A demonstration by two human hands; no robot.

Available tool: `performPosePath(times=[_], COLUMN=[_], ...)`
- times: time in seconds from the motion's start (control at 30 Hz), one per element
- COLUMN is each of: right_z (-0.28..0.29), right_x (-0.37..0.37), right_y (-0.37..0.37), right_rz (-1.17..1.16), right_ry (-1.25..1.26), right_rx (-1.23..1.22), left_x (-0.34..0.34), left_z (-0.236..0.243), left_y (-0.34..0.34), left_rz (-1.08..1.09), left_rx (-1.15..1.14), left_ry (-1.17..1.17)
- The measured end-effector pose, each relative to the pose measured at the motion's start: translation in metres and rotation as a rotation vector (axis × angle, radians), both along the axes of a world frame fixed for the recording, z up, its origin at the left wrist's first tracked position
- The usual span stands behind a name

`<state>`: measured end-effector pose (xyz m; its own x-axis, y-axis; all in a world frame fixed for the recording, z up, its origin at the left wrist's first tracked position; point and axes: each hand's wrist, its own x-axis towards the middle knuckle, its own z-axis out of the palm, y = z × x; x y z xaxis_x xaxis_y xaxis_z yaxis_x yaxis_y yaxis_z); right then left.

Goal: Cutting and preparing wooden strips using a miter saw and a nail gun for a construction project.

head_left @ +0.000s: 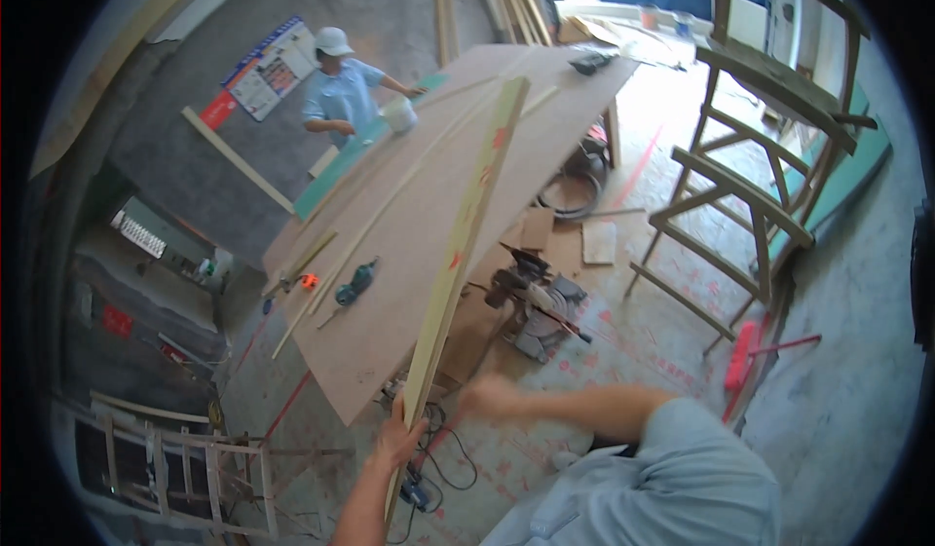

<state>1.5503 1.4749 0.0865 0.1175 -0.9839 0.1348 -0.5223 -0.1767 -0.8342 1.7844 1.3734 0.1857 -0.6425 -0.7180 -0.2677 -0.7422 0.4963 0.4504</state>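
Note:
My left hand (pixel 399 437) grips a long pale wooden batten (pixel 461 254) that slants up over the plywood-topped work table (pixel 365 346). My right hand (pixel 490 397) is motion-blurred beside the batten's lower part, its fingers indistinct. On the plywood lie a teal power tool (pixel 355 283), an orange tape measure (pixel 310 281), thin strips and a dark object (pixel 589 64). A co-worker in a white cap and light blue shirt (pixel 336 98) stands across the table by a green strip (pixel 321 188) and a white bucket (pixel 399 115).
Under and beside the table are a mitre saw (pixel 536 307), cardboard (pixel 536 229), a hose coil (pixel 570 193) and cords with a tool (pixel 414 492). Wooden trestles (pixel 750 88) and a pink broom (pixel 740 356) are at right; a frame (pixel 214 478) is at lower left, planks (pixel 516 0) behind.

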Motion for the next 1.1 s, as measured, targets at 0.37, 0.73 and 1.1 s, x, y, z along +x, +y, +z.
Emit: performPosePath(times=[0.37,0.73,1.1], right_z=[0.173,0.142,0.144], right_x=[-0.292,-0.295,-0.287], right_y=[0.05,0.072,0.066], right_rz=[-0.377,-0.476,-0.659], right_ry=[-0.827,-1.023,-1.018], right_rx=[-0.337,-0.435,-0.409], left_x=[0.097,0.081,-0.065], left_z=[-0.11,-0.132,-0.054], left_y=[0.085,0.072,0.067], left_rz=[-0.041,-0.121,0.015], left_rx=[0.367,0.823,0.975], left_ry=[-0.211,-0.048,0.022])
